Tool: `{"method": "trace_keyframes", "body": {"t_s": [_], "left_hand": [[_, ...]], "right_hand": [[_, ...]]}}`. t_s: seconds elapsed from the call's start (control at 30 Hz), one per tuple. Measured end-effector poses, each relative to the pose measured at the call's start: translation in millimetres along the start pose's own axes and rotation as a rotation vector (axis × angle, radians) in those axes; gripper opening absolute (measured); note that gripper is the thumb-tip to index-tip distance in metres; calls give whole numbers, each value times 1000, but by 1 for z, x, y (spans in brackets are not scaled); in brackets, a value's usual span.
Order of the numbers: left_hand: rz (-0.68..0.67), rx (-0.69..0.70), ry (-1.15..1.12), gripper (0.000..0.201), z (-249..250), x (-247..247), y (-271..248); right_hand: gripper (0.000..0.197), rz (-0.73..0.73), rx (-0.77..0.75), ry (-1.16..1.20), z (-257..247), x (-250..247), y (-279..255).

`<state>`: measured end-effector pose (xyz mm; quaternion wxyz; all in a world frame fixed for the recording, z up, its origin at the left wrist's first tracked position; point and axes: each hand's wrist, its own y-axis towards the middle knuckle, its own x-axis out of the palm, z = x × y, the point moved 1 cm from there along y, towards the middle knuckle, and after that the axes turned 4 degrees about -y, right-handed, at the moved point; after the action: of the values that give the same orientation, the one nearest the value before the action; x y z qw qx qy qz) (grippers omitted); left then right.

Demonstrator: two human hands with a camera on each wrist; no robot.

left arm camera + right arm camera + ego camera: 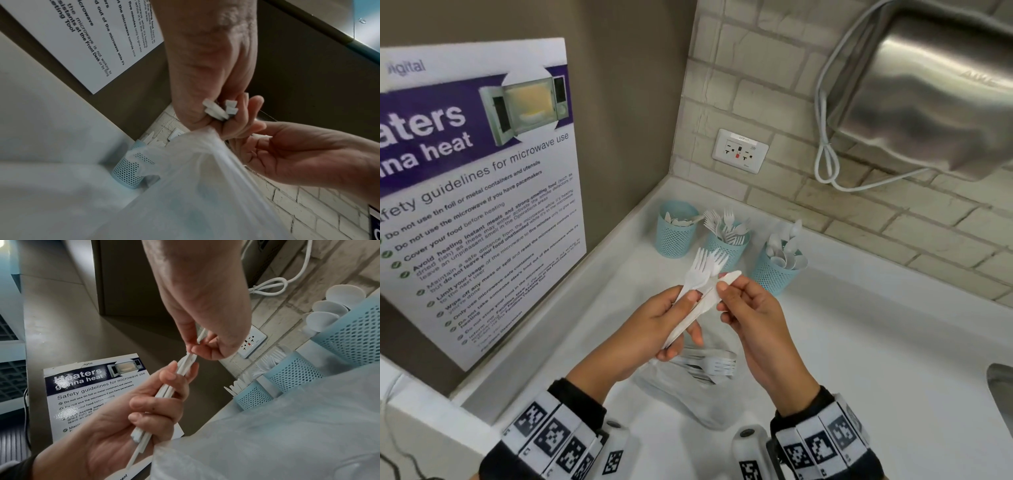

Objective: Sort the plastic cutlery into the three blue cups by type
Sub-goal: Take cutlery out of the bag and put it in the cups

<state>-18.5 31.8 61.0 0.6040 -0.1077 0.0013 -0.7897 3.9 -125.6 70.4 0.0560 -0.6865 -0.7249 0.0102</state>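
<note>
Well along: knife cup (675,229), fork cup (726,240), spoon cup (777,266) filling. Left grip (654,329) clenched round forks (703,270); right grip (751,308) pinching knife (729,277). More in bag (705,380).

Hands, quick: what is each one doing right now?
Left hand: closed around a bundle of white cutlery, forks on top.
Right hand: pinching the knife in that bundle.

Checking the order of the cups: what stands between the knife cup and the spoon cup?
The cup of forks, seen in the head view, between the knife cup and the spoon cup.
</note>
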Motion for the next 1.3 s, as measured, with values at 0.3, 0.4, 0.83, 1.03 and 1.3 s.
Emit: {"method": "trace_keyframes", "body": {"t_s": [0.3, 0.4, 0.83, 1.03, 1.3], "left_hand": [[99, 34, 25, 22, -2, -1, 3], [138, 37, 26, 22, -4, -2, 4], [318, 85, -1, 14, -4, -12, 6], [322, 81, -12, 15, -3, -7, 7], [338, 50, -53, 13, 0, -15, 6]], "right_hand": [[19, 2, 22, -105, 3, 4, 2], [19, 17, 1, -116, -1, 4, 6], [10, 125, 6, -32, -9, 3, 20], [19, 48, 31, -175, -7, 11, 19], [20, 64, 26, 47, -7, 6, 27]]}}
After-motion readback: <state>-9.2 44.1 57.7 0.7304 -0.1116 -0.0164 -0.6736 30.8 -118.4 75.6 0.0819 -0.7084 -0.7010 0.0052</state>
